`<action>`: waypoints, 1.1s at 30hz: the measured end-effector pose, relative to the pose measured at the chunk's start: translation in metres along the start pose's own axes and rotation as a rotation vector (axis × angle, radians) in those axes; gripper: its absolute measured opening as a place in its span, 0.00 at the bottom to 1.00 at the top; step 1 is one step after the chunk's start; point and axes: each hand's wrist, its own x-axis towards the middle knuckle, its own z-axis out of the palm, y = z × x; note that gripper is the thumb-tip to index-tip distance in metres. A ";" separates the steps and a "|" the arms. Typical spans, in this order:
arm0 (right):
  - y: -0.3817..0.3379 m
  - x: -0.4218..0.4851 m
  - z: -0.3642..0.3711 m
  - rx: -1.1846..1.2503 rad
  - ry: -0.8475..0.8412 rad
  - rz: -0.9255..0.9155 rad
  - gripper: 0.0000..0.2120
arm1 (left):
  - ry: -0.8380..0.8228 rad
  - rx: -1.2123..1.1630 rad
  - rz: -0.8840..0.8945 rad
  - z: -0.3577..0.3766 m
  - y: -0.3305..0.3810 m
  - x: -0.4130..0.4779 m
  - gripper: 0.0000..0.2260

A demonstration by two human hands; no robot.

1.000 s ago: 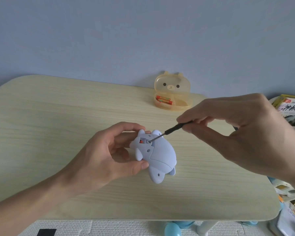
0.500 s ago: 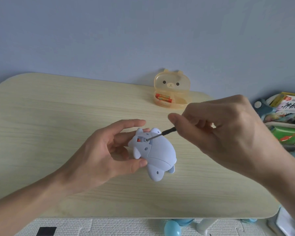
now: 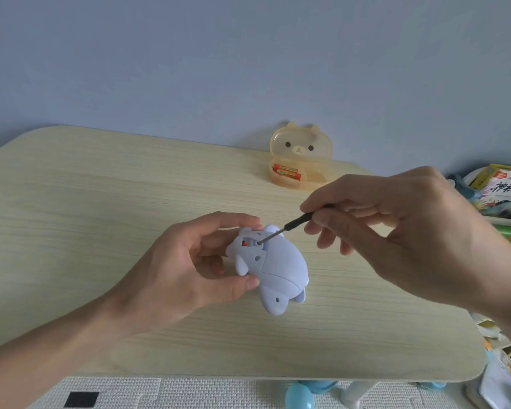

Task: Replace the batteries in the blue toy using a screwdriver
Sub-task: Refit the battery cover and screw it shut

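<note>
The left hand (image 3: 189,270) holds the blue toy (image 3: 273,267) just above the table (image 3: 101,202), fingers (image 3: 242,283) pinching it, while the right hand (image 3: 396,231) pinches the screwdriver (image 3: 295,224) in the open battery bay (something orange shows inside). Next, probably, prying that battery out carefully.

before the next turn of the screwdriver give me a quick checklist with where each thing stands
1. Blue toy held steady: ok, the left hand grips it from the side, thumb under, fingers over.
2. Screwdriver gripped: ok, the right hand pinches the black handle.
3. Tip seated in the screw: cannot tell; the tip sits in the recess beside the open slot, but the screw head is too small to see.
4. Battery in the toy: ok, orange shows in the slot.
5. Spare batteries ready: ok, lying in the open bear case at the table's far edge.
6. Cover's whereabouts: cannot tell.
</note>
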 end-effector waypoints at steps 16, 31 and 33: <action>-0.006 0.010 0.023 -0.169 0.170 -0.103 0.16 | -0.003 0.005 0.010 0.000 0.000 -0.001 0.25; 0.007 0.003 0.000 -0.130 -0.031 -0.004 0.08 | -0.016 0.007 0.037 -0.002 -0.005 0.001 0.26; 0.007 0.003 0.002 -0.153 -0.024 -0.013 0.11 | -0.019 0.016 0.052 -0.002 -0.007 0.001 0.25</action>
